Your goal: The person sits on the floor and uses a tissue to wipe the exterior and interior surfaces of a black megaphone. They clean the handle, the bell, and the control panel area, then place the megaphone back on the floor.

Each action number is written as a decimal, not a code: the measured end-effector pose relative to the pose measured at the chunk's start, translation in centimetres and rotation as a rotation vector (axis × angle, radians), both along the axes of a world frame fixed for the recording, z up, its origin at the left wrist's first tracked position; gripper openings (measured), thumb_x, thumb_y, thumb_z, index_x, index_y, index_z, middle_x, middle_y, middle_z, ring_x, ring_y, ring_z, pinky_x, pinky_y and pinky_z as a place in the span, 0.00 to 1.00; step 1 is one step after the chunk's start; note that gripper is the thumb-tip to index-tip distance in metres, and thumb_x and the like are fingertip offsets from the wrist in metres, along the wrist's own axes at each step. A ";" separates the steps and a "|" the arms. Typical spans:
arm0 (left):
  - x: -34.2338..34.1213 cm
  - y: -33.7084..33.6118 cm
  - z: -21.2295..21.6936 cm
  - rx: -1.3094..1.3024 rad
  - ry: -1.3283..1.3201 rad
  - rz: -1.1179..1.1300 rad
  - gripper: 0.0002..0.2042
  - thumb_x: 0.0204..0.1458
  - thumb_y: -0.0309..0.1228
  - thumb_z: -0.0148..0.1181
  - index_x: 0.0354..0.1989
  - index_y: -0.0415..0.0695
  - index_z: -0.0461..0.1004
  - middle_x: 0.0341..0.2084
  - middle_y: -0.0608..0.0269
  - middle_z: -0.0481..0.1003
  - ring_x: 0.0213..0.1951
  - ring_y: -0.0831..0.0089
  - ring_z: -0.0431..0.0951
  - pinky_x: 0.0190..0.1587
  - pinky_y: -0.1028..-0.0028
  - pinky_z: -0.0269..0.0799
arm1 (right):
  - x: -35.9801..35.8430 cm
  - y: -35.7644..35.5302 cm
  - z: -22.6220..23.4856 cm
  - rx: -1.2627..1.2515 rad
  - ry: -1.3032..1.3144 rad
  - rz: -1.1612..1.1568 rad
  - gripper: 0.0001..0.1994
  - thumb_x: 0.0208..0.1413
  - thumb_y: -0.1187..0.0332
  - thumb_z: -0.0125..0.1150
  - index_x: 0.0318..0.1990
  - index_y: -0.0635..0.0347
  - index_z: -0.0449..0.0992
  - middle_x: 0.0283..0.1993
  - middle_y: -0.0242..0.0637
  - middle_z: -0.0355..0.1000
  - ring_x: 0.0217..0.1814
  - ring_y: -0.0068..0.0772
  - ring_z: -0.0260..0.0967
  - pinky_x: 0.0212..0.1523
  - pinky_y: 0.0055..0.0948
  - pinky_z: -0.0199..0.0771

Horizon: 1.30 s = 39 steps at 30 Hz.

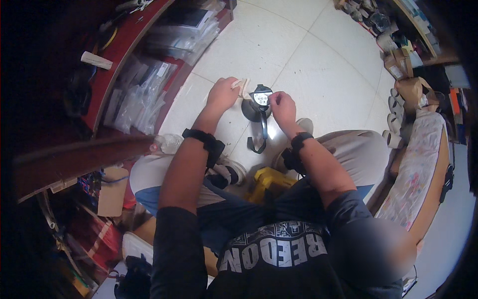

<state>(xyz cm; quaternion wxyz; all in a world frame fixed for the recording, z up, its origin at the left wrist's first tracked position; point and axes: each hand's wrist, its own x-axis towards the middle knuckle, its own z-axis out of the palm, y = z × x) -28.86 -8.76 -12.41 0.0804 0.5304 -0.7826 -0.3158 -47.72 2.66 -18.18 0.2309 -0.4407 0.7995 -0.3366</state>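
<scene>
My left hand point(223, 93) is closed around a small pale strip-like piece point(242, 85) held up beside a dark round device. That device point(259, 102) is black with a light face on top and a dark strap point(261, 139) hanging below it. My right hand point(282, 105) grips the device's right side with curled fingers. Both wrists wear black bands. I am seated, with both arms stretched forward over my knees and the tiled floor.
A red-brown shelf unit point(124, 50) with clear plastic bags stands at the left. A yellow object point(269, 180) lies between my legs. A padded bench point(423, 169) is on the right, with boxes and tape rolls point(398, 107) beyond it. White floor tiles point(308, 55) lie ahead.
</scene>
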 end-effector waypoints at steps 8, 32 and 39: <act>-0.1 -0.3 -0.5 0.013 0.046 0.033 0.17 0.52 0.39 0.58 0.48 0.46 0.77 0.43 0.47 0.76 0.47 0.51 0.76 0.51 0.60 0.70 | 0.4 0.0 -1.1 -0.098 -0.110 0.003 0.12 0.58 0.62 0.55 0.37 0.63 0.75 0.36 0.50 0.74 0.40 0.50 0.72 0.42 0.42 0.72; -0.1 -0.4 -0.9 0.097 0.108 0.009 0.15 0.53 0.37 0.59 0.46 0.44 0.77 0.39 0.53 0.80 0.43 0.57 0.79 0.46 0.65 0.72 | -4.0 0.4 -2.4 -0.066 -0.716 -0.311 0.12 0.61 0.70 0.49 0.47 0.66 0.75 0.36 0.39 0.74 0.32 0.28 0.75 0.33 0.25 0.78; 0.2 -0.7 -2.2 0.450 0.413 0.080 0.12 0.55 0.27 0.55 0.46 0.41 0.76 0.29 0.64 0.77 0.30 0.77 0.75 0.31 0.76 0.70 | -3.8 0.8 -2.1 -0.107 -0.855 -0.371 0.13 0.59 0.67 0.58 0.46 0.68 0.75 0.37 0.38 0.74 0.37 0.29 0.74 0.36 0.28 0.78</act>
